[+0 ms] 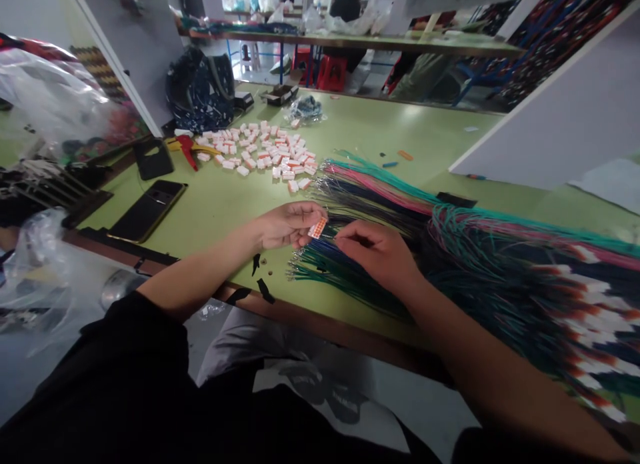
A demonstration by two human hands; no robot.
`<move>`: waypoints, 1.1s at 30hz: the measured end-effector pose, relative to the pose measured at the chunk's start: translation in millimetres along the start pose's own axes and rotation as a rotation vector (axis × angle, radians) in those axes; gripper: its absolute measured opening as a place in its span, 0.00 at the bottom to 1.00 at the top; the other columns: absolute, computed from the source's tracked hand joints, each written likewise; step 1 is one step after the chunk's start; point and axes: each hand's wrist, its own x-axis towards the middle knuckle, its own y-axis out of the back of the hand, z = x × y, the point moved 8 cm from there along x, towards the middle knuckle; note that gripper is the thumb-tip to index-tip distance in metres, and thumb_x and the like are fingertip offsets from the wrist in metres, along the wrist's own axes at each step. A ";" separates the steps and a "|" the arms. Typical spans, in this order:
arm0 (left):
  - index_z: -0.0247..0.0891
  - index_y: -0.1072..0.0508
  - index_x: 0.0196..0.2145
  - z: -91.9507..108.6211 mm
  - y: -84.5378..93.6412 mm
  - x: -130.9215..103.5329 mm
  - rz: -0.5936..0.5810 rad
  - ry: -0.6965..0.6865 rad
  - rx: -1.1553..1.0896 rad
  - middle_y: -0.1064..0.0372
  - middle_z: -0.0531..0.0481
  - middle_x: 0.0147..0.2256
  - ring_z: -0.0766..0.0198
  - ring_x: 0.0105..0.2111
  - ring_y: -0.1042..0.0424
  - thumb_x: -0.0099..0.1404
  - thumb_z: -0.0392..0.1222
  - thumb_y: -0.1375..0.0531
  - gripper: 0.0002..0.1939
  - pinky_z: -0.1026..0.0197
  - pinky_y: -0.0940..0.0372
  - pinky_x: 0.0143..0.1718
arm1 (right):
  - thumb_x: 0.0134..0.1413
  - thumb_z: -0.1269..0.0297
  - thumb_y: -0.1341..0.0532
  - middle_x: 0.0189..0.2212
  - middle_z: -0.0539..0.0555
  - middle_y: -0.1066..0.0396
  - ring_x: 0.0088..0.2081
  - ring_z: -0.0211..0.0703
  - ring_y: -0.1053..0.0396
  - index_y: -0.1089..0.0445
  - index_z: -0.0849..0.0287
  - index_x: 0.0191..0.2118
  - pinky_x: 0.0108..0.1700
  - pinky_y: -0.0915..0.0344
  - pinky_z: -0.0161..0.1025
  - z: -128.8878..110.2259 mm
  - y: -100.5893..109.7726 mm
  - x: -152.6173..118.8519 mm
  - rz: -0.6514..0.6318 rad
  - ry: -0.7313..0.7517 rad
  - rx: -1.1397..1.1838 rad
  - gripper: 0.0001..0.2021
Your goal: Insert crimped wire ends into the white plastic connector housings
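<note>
My left hand [289, 225] is closed over the table, pinching a small white and orange connector housing [318, 229] between thumb and fingers. The housing's orange, gridded face is turned toward the right. Just right of it, my right hand [379, 252] pinches a thin wire [329, 237] whose end points at that face. Whether the wire's tip is inside the housing is too small to tell. Bundles of loose wires with metal tips lie under and beside both hands, among them green wires [320, 272] and pink wires [373, 185]. A pile of similar connector housings [267, 147] sits beyond my left hand.
Left on the green table [215, 201] are a phone [149, 211], a dark flat case [153, 159] and red-yellow pliers [188, 151]. Wired connectors [595, 317] are heaped at the right. Black scraps [265, 291] lie by the front edge. A white panel [560, 111] stands at the right.
</note>
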 end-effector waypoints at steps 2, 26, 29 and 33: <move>0.34 0.34 0.32 -1.2 -1.5 -0.3 0.001 -0.004 -0.014 0.37 0.59 0.15 0.75 0.12 0.38 0.56 0.41 0.34 0.12 0.75 0.49 0.11 | 0.46 0.66 0.43 0.20 0.49 0.32 0.24 0.35 0.39 0.33 0.58 0.22 0.29 0.44 0.34 -4.8 3.3 -2.0 0.047 0.038 -0.089 0.06; 0.34 0.34 0.31 0.5 -6.1 -4.1 -0.001 -0.051 0.110 0.34 0.58 0.21 0.76 0.15 0.37 0.50 0.40 0.31 0.16 0.72 0.44 0.15 | 0.50 0.65 0.48 0.19 0.51 0.34 0.24 0.37 0.41 0.34 0.58 0.21 0.29 0.49 0.35 -14.6 -8.1 -6.6 0.034 0.156 -0.591 0.11; 0.34 0.35 0.31 -0.2 -7.0 -3.0 0.013 -0.083 0.141 0.34 0.58 0.21 0.76 0.14 0.38 0.50 0.41 0.30 0.17 0.71 0.45 0.14 | 0.50 0.65 0.48 0.19 0.51 0.34 0.24 0.37 0.40 0.34 0.57 0.22 0.28 0.50 0.35 -13.0 -10.8 -7.0 0.011 0.139 -0.591 0.11; 0.35 0.36 0.30 -2.8 -7.4 -2.2 0.049 -0.093 0.161 0.34 0.58 0.21 0.77 0.14 0.39 0.51 0.41 0.31 0.17 0.71 0.46 0.14 | 0.51 0.65 0.49 0.19 0.52 0.33 0.25 0.38 0.39 0.33 0.58 0.22 0.28 0.51 0.36 -12.7 -14.6 -7.8 0.001 0.152 -0.634 0.12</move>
